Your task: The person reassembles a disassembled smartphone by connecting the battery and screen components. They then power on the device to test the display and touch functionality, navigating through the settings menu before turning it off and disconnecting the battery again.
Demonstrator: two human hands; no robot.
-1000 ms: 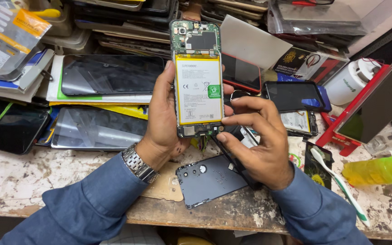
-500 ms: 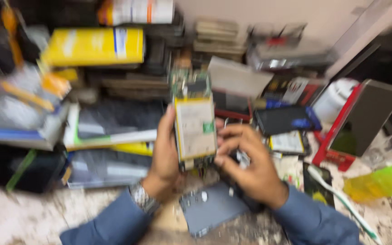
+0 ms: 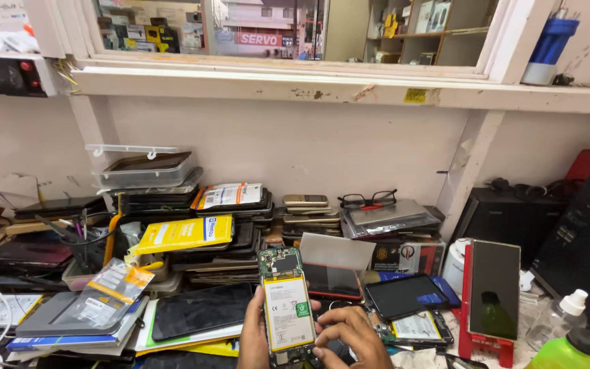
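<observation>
Phone point(image 3: 285, 304), back removed, upright, gripped along its edge by left hand point(image 3: 254, 338). Right hand point(image 3: 349, 338) curls fingertips point(image 3: 321, 333) against its lower corner.

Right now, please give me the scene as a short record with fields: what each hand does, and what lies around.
Left hand: left hand holds the opened phone upright from its left side, back cover off.
Right hand: right hand touches the lower end of the phone with its fingertips.
Phone inside: white battery with a yellow edge, green circuit board above it.
Behind: stacks of phones and screens, a pair of glasses.
Right side: a dark screen in a red stand, green bottle.
</observation>
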